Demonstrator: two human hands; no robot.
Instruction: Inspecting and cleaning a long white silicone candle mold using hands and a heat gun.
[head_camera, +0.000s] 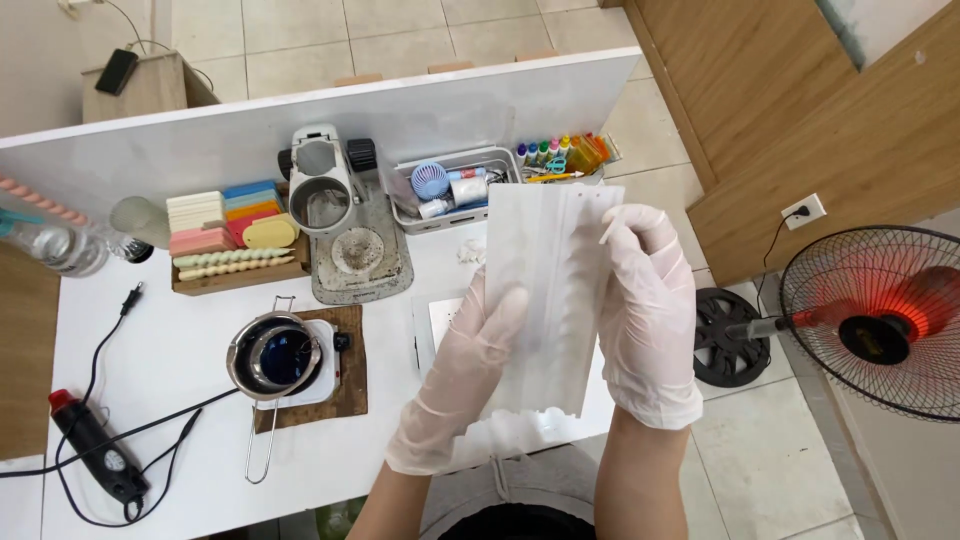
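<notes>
Both my hands wear thin white gloves and hold up a long clear plastic mould or sleeve (545, 290) above the white table (180, 350). My left hand (470, 370) grips its lower left side with the fingers spread over the front. My right hand (645, 310) pinches its upper right edge. A twisted pale candle shape shows faintly inside the sleeve.
On the table stand a small metal pot with dark liquid (275, 358) on a white hot plate, a wooden box of coloured wax blocks and twisted candles (235, 240), a grey stand with a metal cup (335, 215), a clear tray of tools (450, 190), a heat gun (95, 445) and a water bottle (50, 245). A floor fan (875, 320) stands at the right.
</notes>
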